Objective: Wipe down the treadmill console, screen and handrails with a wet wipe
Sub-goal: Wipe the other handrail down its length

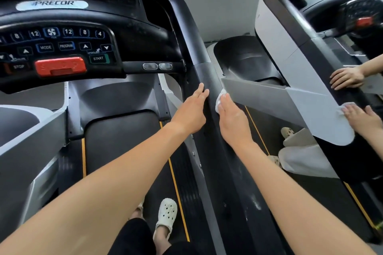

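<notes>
Treadmill [116, 97], a Precor model, fills the left and middle of the head view, its long axis running from the console at the top towards the person standing on it. Alongside on the right stands a neighbouring treadmill [290, 37] with pale grey side panels. The dark running belt [124, 141] lies lengthwise under the console, edged with yellow lines. The right handrail [226, 172], a broad dark bar, comes down from beside the console and slants towards the lower right of the picture, pointing back at the person. The console [62, 47] is tilted to face the person, with keys marked MODE, PROGRAM, START and STOP and a red stop clip [60, 66] in the middle. The left hand [190, 114] lies along the inner side of the handrail with its fingers straight and together, holding nothing. The right hand [232, 122] is laid on the rail's outer side, its fingers fairly straight and pressing the wet wipe [219, 99] against the rail. This white, crumpled wipe sits just ahead of and under those fingertips, stretched along the rail's length. On the neighbouring machine another person's two hands [347, 77] rest on its rail, one on a wipe. A white clog [166, 215] stands on the belt's right edge.
</notes>
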A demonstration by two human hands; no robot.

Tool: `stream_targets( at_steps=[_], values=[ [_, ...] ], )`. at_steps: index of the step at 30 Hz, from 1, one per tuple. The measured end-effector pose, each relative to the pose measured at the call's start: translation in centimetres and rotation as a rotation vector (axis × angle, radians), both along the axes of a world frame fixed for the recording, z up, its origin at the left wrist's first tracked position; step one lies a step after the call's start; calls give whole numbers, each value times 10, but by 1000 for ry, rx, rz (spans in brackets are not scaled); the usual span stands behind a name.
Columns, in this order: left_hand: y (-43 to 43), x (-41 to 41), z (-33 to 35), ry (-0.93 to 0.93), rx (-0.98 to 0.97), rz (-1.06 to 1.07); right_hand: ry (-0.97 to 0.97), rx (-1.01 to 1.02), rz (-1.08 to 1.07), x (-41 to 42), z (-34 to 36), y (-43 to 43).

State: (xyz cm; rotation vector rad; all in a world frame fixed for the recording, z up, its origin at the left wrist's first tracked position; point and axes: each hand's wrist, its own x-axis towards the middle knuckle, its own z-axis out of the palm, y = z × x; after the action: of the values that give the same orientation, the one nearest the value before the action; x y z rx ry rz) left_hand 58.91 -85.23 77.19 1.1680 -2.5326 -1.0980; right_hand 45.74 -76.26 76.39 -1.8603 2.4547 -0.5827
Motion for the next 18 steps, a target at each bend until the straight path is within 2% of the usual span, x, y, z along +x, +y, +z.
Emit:
stream_targets(
  at_steps=[2,5,7,8,14,18],
  values=[
    [1,-3,1,16,20,23,-77,-19,-47,-1,-8,15],
    [-2,-4,-1,2,11,26,-17,66,49,-5,-8,13],
    [-4,-4,-1,-19,-2,11,54,43,37,-15,-3,-7],
    [-4,-4,-1,-28,-7,3,-77,15,0,-16,1,-18],
    [-2,0,0,-59,2,-26,-232,-43,-129,-14,0,-25],
    [6,0,3,-65,-3,-10,-161,-38,-138,-7,-3,19]
  ],
)
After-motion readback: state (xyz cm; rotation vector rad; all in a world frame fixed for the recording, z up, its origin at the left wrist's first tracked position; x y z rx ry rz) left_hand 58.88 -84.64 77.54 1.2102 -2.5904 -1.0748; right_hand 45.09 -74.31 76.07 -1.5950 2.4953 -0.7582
